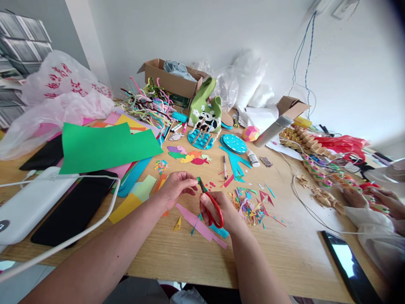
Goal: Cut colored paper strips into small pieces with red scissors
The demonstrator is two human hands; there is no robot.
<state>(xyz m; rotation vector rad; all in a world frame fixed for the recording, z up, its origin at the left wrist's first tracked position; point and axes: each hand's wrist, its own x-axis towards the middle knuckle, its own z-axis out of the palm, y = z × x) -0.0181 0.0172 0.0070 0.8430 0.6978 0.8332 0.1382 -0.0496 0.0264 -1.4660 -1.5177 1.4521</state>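
My right hand (pixel 218 207) grips a pair of red-handled scissors (pixel 216 211), their blades pointing up and left. At the blade tips is a small piece of green paper (pixel 198 180), pinched by the fingers of my left hand (pixel 180 185). Small red paper bits (pixel 211 184) lie just behind the scissors. Below my hands rest a pink paper strip (pixel 198 221) and a blue paper scrap (pixel 218 230). Colourful paper fish (pixel 191 158) lie beyond my hands, beside a little heap of tiny confetti pieces (pixel 161 166). A pile of paper scraps (pixel 249 204) is right of the scissors.
Green paper sheets (pixel 107 147), a white power bank (pixel 34 202) and a black phone (pixel 74 211) are at left. Pipe cleaners (pixel 148 101) and a cardboard box (pixel 172 80) stand behind. At right, another person's hands (pixel 387 200) work near a lit phone (pixel 348 264) and cables.
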